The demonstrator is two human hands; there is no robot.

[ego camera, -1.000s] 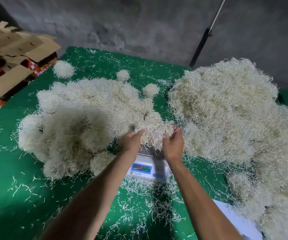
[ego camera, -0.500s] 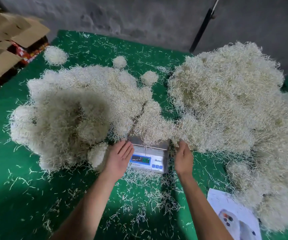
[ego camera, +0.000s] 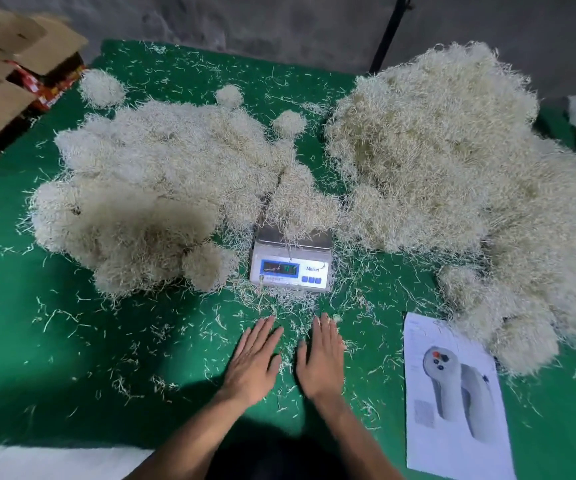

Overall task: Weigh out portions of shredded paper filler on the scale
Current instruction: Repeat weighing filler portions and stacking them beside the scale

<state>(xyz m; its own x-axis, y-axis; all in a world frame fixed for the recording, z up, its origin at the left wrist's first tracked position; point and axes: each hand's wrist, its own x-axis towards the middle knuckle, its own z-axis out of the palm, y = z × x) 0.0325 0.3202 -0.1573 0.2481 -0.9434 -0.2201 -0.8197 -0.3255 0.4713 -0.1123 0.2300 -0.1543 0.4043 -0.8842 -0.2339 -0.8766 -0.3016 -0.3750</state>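
Note:
A small white digital scale (ego camera: 291,268) with a lit blue display stands mid-table on the green cloth (ego camera: 71,358). A clump of pale shredded paper filler (ego camera: 297,202) lies on its metal pan. A broad heap of the same filler (ego camera: 148,188) spreads to the scale's left, and a larger, taller heap (ego camera: 452,174) lies to its right. My left hand (ego camera: 253,362) and my right hand (ego camera: 321,358) lie flat, palms down, on the cloth just in front of the scale, fingers straight, holding nothing.
A printed sheet with a picture of a grey device (ego camera: 456,403) lies at the front right. Open cardboard boxes (ego camera: 12,74) stand off the table's back left. Small filler balls (ego camera: 101,86) sit near the back. Loose strands litter the cloth. A black pole (ego camera: 388,32) leans on the wall.
Both hands let go of the clump on the scale pan and drew back toward me, now lying flat on the cloth in front of the scale. The camera tilted down.

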